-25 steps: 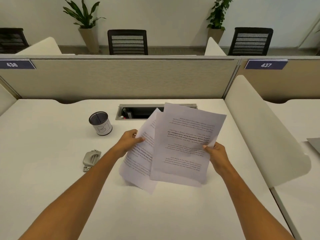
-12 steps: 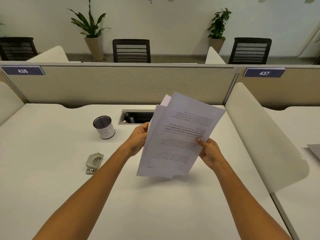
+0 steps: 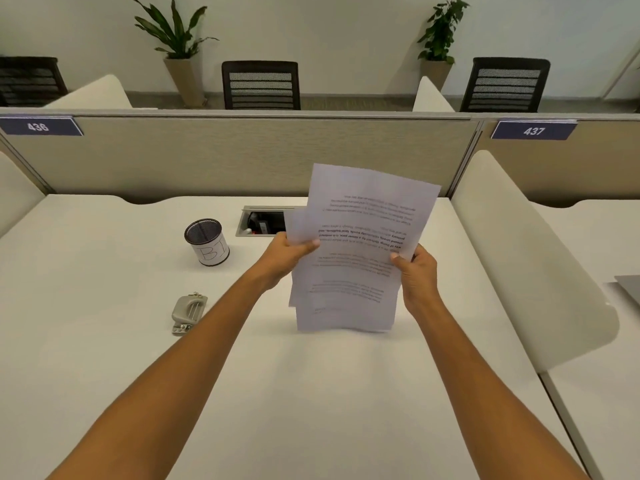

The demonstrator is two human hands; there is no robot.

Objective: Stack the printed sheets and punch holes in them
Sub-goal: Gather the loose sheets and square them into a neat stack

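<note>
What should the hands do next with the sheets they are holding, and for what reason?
Probably tap the printed sheets on the desk to square them. The left hand and right hand hold them upright by the side edges, but one sheet sticks out at the left and the bottom corners do not line up. The hole punch lies untouched at the left, so aligning likely comes first.

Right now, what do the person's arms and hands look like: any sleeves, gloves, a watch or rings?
Both arms are bare from the bottom edge of the picture to the wrists; no sleeve shows. The left hand and right hand wear no gloves. No watch, band or bracelet shows on either wrist, and no ring on the fingers in view. The nails look short and unpainted. Some fingers are hidden.
</note>
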